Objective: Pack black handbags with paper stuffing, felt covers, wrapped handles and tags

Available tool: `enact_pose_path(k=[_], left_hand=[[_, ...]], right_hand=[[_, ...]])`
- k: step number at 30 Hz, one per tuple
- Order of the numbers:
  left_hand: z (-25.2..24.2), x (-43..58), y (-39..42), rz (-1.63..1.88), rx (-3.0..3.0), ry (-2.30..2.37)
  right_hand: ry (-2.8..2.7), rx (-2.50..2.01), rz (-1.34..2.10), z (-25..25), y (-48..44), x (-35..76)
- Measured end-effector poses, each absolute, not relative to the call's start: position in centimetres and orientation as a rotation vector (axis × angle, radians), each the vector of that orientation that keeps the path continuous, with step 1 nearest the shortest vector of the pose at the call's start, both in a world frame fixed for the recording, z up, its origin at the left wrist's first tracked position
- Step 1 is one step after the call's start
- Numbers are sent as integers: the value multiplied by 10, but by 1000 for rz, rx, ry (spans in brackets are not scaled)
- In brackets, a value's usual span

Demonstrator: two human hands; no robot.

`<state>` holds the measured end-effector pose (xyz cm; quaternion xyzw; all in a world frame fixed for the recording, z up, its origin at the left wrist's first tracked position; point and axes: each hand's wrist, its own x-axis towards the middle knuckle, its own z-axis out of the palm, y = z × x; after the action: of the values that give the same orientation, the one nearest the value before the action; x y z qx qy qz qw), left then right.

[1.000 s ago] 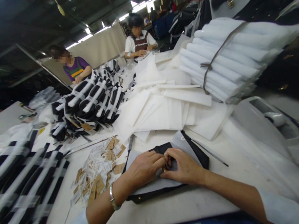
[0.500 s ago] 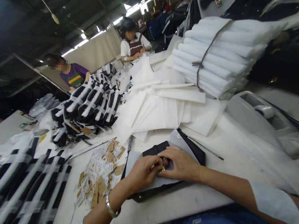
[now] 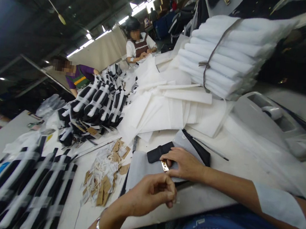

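Note:
A black bag [image 3: 206, 157] lies on the table with a light grey sheet [image 3: 139, 165] over its face. Across it runs a black strap tab [image 3: 159, 152] with a shiny gold clasp [image 3: 164, 165] at its end. My right hand [image 3: 184, 163] rests on the bag, its thumb and fingers closed around the clasp's right side. My left hand [image 3: 149, 195], with a silver bangle at the wrist, hovers apart from the bag at its near edge. Its fingers are curled together; whether anything small is in them is hidden.
Paper hang tags [image 3: 105, 179] lie left of the bag. Wrapped black straps [image 3: 33, 189] are bundled at the left. Behind are loose white sheets [image 3: 164, 112], a tied white foam stack [image 3: 223, 52] and a tape dispenser [image 3: 271, 113]. Two people work across the table.
My left hand has let go of the clasp and moved down towards me, off the bag. The gold clasp is now uncovered. My right hand has stayed at it.

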<state>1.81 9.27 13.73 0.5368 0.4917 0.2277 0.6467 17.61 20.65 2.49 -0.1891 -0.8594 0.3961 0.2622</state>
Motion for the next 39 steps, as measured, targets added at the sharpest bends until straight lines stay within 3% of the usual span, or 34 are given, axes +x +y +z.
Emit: enact_pose_path(k=[7, 11, 14, 19, 25, 31, 39], left_hand=[[146, -17, 14, 814, 1118, 1492], [105, -39, -52, 655, 1192, 1626], [74, -45, -90, 458, 956, 2067], [67, -43, -112, 388, 1097, 2430], [105, -20, -77, 546, 1328, 2284], [138, 9, 14, 865, 1716, 1991], [114, 6, 103, 489, 1623, 1948]], right_hand=[[-2344, -551, 1080, 28, 206, 178], [-2375, -528, 1054, 26, 207, 179], [-2400, -500, 1006, 24, 208, 180], [-2416, -479, 938, 26, 209, 179], [-2447, -455, 912, 31, 208, 179], [-2468, -417, 924, 33, 207, 182], [-2413, -388, 912, 26, 205, 182]])
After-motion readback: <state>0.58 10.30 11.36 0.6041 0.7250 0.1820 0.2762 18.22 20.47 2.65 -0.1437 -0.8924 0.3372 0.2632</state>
